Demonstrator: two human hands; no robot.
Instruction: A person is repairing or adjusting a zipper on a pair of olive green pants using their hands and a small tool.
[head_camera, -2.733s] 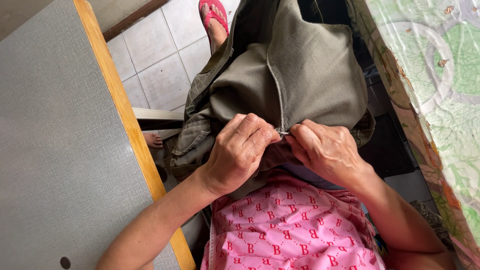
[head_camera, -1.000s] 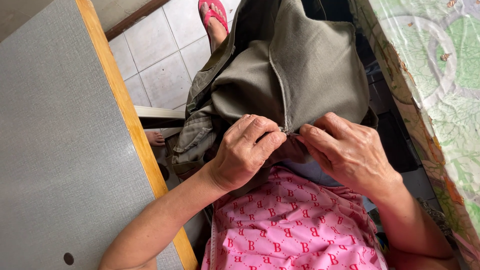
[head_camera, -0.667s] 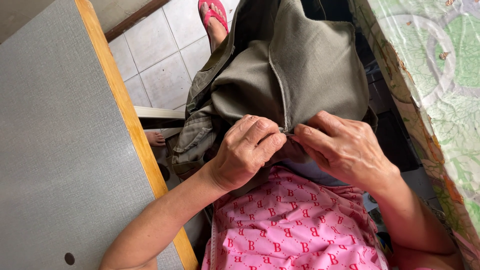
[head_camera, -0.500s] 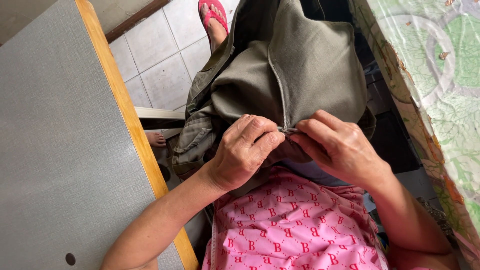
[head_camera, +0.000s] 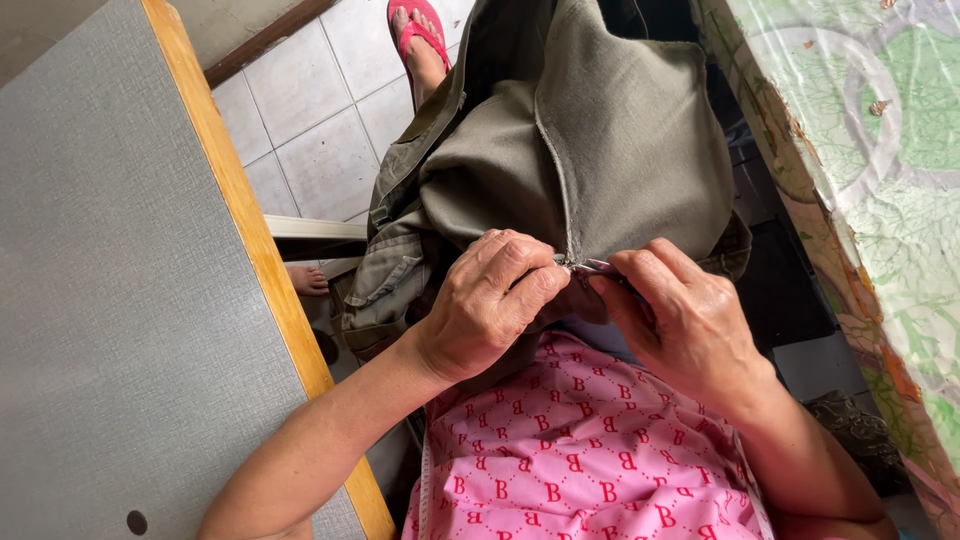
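An olive-green garment (head_camera: 620, 130) lies draped over my lap, its seam running down the middle toward my hands. My left hand (head_camera: 490, 300) pinches the fabric at the lower end of the seam, fingers curled tight. My right hand (head_camera: 680, 320) grips the same spot from the right and holds a small thin tool whose tip touches the seam; most of the tool is hidden by my fingers. The two hands almost touch. My pink patterned clothing (head_camera: 580, 460) shows below them.
A grey table top with an orange wooden edge (head_camera: 250, 250) fills the left. A surface covered in green patterned cloth (head_camera: 860, 180) runs along the right. White floor tiles (head_camera: 320, 120) lie beyond, with my foot in a pink sandal (head_camera: 420, 35) at the top.
My right hand shifted slightly, pulling away and returning to the seam end. The left hand kept its pinch on the fabric. The garment barely moved.
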